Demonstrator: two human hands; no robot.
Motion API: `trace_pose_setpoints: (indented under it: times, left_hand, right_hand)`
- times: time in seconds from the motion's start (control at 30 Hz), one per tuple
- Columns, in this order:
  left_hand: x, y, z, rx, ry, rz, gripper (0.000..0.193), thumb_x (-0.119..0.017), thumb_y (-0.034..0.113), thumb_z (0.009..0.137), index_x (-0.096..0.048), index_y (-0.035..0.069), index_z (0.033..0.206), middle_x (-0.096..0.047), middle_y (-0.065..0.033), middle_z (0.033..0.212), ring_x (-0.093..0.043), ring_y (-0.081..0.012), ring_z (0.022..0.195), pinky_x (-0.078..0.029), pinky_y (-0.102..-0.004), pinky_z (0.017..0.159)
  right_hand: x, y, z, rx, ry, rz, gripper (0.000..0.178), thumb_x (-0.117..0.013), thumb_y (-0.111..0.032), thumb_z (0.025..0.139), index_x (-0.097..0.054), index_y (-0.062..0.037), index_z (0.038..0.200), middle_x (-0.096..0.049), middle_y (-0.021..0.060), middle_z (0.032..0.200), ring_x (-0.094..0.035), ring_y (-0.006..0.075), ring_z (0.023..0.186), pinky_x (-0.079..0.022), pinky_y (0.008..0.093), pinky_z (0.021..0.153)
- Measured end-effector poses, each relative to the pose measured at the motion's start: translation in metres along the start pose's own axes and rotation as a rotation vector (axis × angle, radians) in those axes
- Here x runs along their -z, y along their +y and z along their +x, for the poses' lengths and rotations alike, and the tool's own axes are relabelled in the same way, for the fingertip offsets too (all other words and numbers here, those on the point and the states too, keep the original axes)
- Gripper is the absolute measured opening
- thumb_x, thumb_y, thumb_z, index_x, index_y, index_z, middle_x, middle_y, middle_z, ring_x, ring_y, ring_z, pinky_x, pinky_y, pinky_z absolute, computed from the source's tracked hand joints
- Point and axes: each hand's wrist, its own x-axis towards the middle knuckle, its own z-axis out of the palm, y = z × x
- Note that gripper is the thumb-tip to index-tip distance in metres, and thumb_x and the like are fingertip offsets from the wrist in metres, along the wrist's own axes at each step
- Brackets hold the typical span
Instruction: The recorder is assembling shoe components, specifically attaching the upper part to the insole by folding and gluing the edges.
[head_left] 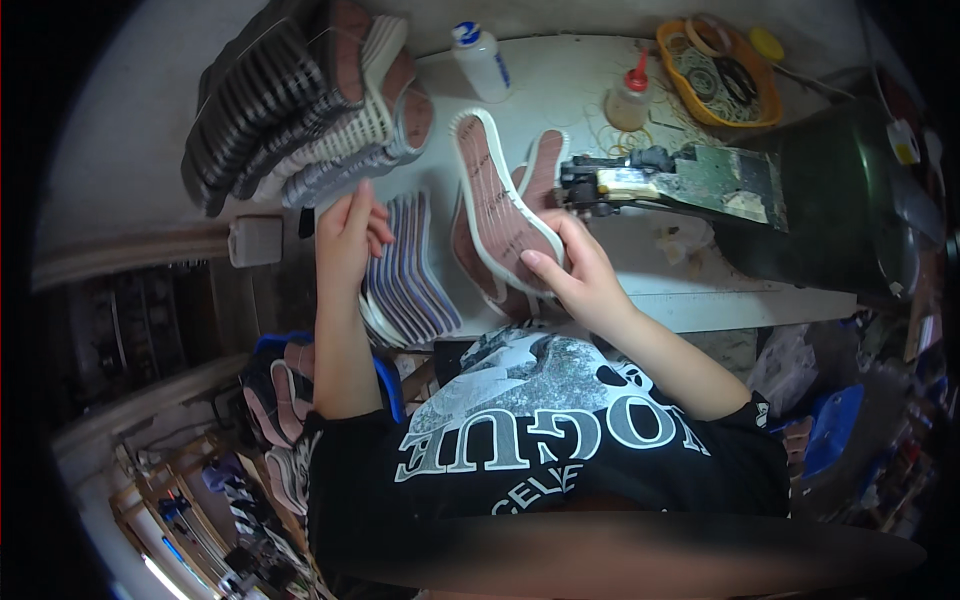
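Observation:
A shoe insole, pinkish brown with a white ribbed rim, is gripped at its near, wide end by my right hand. My right thumb lies on its upper face. More insoles lie behind and beneath it on the table, partly hidden. My left hand appears to hold nothing; its fingers are loosely bent and apart. It hovers beside a row of insoles stacked on edge, their pale and bluish rims toward me. Beyond that hand rises a large pile of bundled insoles with black, white and grey edges.
A green sewing machine reaches in from the right, its head close to the insoles. At the back of the white table stand a blue-capped bottle, a red-nozzled bottle and an orange basket holding bands. Loose rubber bands lie nearby.

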Motion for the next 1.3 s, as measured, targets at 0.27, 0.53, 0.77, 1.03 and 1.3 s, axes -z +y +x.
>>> trace_pose_setpoints:
  times: [0.27, 0.53, 0.77, 1.03, 1.3]
  left_hand:
    - [0.045, -0.151, -0.059, 0.188, 0.402, 0.639, 0.073, -0.055, 0.057, 0.084, -0.050, -0.004, 0.124, -0.048, -0.0262, 0.127, -0.047, -0.0385, 0.118, -0.036, -0.0416, 0.099]
    - [0.088, -0.205, -0.040, 0.358, 0.368, 0.163, 0.069, -0.063, 0.047, 0.083, -0.050, -0.010, 0.121, -0.056, -0.0244, 0.118, -0.055, -0.0291, 0.110, -0.040, -0.0342, 0.095]
    - [0.095, -0.201, -0.045, 0.312, 0.473, 0.059, 0.081, -0.084, 0.034, 0.064, -0.049, -0.010, 0.122, -0.055, -0.0219, 0.118, -0.054, -0.0265, 0.107, -0.040, -0.0345, 0.094]
    - [0.069, -0.107, -0.074, 0.208, 0.615, 0.608, 0.080, -0.083, 0.036, 0.064, -0.048, -0.001, 0.125, -0.043, -0.0199, 0.119, -0.050, -0.0300, 0.108, -0.041, -0.0363, 0.093]
    - [0.013, -0.008, -0.083, -0.113, 0.071, -0.304, 0.065, -0.079, 0.012, 0.071, -0.045, -0.004, 0.124, -0.057, -0.0146, 0.115, -0.057, -0.0198, 0.103, -0.043, -0.0305, 0.091]
  right_hand:
    - [-0.014, -0.020, -0.007, 0.432, -0.178, -0.580, 0.048, -0.065, 0.004, 0.075, -0.046, -0.0026, 0.118, -0.052, 0.0144, 0.119, -0.053, 0.0314, 0.108, -0.044, 0.0383, 0.091]
    - [-0.010, -0.059, -0.013, -0.346, -0.298, 1.041, 0.029, -0.071, -0.012, 0.081, -0.054, -0.0082, 0.105, -0.057, -0.0027, 0.085, -0.054, 0.0080, 0.077, -0.044, 0.0232, 0.071]
    - [-0.004, -0.065, -0.020, -0.295, -0.288, 1.290, 0.025, -0.070, -0.014, 0.083, -0.055, -0.0091, 0.102, -0.059, -0.0015, 0.084, -0.054, 0.0100, 0.077, -0.043, 0.0257, 0.073]
    - [0.010, -0.077, -0.014, -0.219, -0.382, 1.213, 0.033, -0.066, -0.010, 0.083, -0.046, -0.0095, 0.110, -0.040, -0.0036, 0.081, -0.043, 0.0093, 0.080, -0.036, 0.0267, 0.075]
    - [0.021, -0.078, -0.014, -0.182, -0.300, 1.131, 0.023, -0.063, -0.012, 0.086, -0.052, -0.0068, 0.105, -0.043, -0.0025, 0.076, -0.044, 0.0097, 0.072, -0.036, 0.0248, 0.069]
